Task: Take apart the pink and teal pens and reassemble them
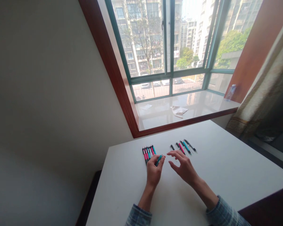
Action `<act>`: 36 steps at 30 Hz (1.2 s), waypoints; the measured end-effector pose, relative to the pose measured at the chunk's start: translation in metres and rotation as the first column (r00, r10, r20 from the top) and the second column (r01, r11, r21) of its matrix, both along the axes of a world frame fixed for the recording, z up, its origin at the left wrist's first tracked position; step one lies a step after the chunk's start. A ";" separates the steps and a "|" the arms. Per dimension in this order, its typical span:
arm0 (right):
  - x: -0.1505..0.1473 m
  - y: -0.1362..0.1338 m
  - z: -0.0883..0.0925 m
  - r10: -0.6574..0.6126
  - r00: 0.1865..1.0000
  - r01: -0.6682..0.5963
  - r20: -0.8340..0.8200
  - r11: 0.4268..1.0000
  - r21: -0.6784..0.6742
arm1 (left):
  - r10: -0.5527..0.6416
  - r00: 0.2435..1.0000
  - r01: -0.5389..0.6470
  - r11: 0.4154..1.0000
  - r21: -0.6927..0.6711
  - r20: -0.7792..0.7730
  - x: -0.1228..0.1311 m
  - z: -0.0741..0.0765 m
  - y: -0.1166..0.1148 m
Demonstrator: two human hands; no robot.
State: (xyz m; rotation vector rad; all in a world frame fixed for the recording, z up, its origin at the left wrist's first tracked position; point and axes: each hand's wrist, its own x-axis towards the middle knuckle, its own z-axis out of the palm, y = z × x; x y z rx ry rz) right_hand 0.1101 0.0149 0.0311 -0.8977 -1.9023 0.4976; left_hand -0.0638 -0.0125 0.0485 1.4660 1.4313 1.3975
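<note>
I am looking down over a plain white table [226,163] and I am seeing my left hand [153,171] curling its fingers [160,160] around a slim teal plastic pen with a dark tip [158,160]. The pen is sitting pinched between the thumb and the fingertips, tilting up and away toward the far right, so that hand is closing on it rather than lying flat. My right hand [182,166] is hovering just to the right of the held pen, palm turned inward, its fingers [173,153] spreading loosely and gripping nothing; a small gap is showing between them and the pen.

Just beyond the left fingertips, a tight row of pink, teal and black plastic pens [148,152] is lying side by side on the table, the nearest ends of them almost touching the knuckles. Beyond the right fingertips, a looser group of pink, teal and black pens [184,146] is fanning out, each one lying slightly apart from its neighbour. One of these is partly hiding behind the right fingers, and I cannot tell whether it is touching them.

Further off past both hands, a crumpled white cloth [178,110] is resting on the pale stone window sill [202,106], well apart from the pens.
</note>
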 end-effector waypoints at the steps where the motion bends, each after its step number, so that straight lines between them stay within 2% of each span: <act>1: -0.001 -0.001 0.003 0.029 1.000 -0.029 -0.007 0.999 0.024 | -0.027 1.000 0.027 1.000 -0.013 -0.008 0.000 0.001 -0.001; 10: -0.003 0.000 0.018 0.134 0.991 -0.134 0.003 0.985 0.105 | -0.120 0.992 0.117 0.990 -0.072 -0.029 0.000 0.002 -0.002; 16: -0.003 -0.001 0.022 0.162 0.986 -0.164 0.036 0.983 0.078 | -0.127 0.991 0.124 0.989 -0.085 -0.034 0.000 0.001 -0.002; 22: 0.000 0.000 0.024 0.138 0.987 -0.142 0.080 0.989 0.039 | -0.136 0.990 0.133 0.987 -0.095 -0.028 0.000 0.002 -0.003; 29: 0.026 0.038 0.019 -0.005 0.968 -0.013 0.249 0.997 0.070 | -0.061 0.998 0.056 0.986 -0.158 -0.028 0.001 0.004 -0.004; 33: 0.032 0.061 0.011 -0.035 0.922 0.010 0.385 0.998 0.067 | -0.054 0.998 0.050 0.987 -0.153 -0.021 0.001 0.004 -0.004; 36: 0.030 0.068 0.006 -0.030 0.895 0.002 0.446 0.998 0.062 | -0.054 0.998 0.051 0.987 -0.151 -0.011 0.001 0.005 -0.004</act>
